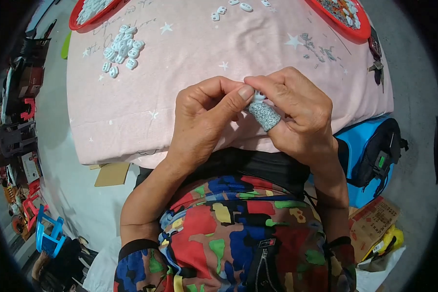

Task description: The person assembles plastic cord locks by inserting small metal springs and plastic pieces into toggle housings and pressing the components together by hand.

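Over the near middle of the cloth, my left hand (204,109) and my right hand (299,107) meet at the fingertips. Between them is a small white plastic piece (259,96) with dark openings, partly covered by my fingers. My left thumb and forefinger pinch at its left end. Around my right thumb is a grey knitted finger cover (264,116), and the right forefinger bends over the piece from above. Similar white oval pieces (124,47) lie heaped at the far left. Small grey metal bits (319,47) are scattered beyond my right hand.
A pink star-patterned cloth (131,107) covers the table. Red baskets stand at the far left (77,22) and far right (362,35). More white pieces (215,16) lie at the back. Keys (376,65) rest at the right edge. A blue stool (367,194) and black bag (379,151) stand right.
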Motion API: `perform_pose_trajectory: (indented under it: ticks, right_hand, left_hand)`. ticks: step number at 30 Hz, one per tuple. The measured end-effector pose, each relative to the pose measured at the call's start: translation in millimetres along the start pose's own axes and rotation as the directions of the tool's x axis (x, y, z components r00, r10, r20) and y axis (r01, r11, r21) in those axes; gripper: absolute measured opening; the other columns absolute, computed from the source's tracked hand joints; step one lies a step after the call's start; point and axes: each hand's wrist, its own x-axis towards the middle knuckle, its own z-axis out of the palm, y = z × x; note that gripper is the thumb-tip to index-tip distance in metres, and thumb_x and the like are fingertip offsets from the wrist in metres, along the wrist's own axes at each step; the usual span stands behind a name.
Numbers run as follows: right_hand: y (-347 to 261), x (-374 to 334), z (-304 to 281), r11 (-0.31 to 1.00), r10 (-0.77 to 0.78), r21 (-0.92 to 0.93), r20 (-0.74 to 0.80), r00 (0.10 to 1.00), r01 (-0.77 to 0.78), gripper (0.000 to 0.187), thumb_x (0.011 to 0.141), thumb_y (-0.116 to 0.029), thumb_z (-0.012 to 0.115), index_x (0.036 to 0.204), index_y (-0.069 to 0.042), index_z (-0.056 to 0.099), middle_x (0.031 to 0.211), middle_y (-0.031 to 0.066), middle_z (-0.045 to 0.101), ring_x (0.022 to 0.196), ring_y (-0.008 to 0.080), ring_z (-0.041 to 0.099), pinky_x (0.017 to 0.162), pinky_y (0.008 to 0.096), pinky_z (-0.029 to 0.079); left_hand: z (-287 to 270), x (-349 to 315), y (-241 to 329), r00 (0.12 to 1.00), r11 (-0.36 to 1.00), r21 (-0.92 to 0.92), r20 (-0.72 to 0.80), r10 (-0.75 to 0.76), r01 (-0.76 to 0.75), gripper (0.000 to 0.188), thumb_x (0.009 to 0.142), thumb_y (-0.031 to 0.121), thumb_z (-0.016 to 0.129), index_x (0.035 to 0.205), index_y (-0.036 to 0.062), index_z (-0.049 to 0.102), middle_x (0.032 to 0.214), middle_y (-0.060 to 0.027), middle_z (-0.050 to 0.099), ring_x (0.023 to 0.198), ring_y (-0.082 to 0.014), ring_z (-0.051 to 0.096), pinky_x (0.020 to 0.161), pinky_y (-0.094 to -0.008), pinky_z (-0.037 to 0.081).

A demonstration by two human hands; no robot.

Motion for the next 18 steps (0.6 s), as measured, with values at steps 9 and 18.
perform_pose_trajectory:
  ticks: [9, 18]
  right_hand:
    - [-2, 3, 0, 0.995, 0.046, 0.093, 0.004, 0.999, -0.046, 0.042, 0.068, -0.001, 0.076, 0.109, 0.001, 0.067, 0.081, 0.0115, 0.062, 0.067, 0.0191, 0.062, 0.057, 0.0280, 0.049]
    - [4, 11, -8, 0.985, -0.077, -0.138, 0.182, 0.980, 0.103, 0.032, 0.067, -0.004, 0.073, 0.096, -0.002, 0.062, 0.072, 0.0088, 0.055, 0.061, 0.0248, 0.057, 0.052, 0.0345, 0.045]
  left_hand:
    - [-11, 5, 9, 0.993, 0.997, 0.052, 0.102, -0.053, 0.048, 0.017, 0.092, 0.018, 0.066, 0.089, 0.0019, 0.069, 0.075, 0.0020, 0.063, 0.065, -0.0035, 0.053, 0.059, -0.0184, 0.043]
    - [-17, 6, 11, 0.989, 0.990, 0.101, 0.095, -0.113, 0.103, 0.016, 0.090, 0.018, 0.069, 0.087, 0.0023, 0.069, 0.074, 0.0025, 0.063, 0.065, -0.0023, 0.049, 0.059, -0.0181, 0.039]
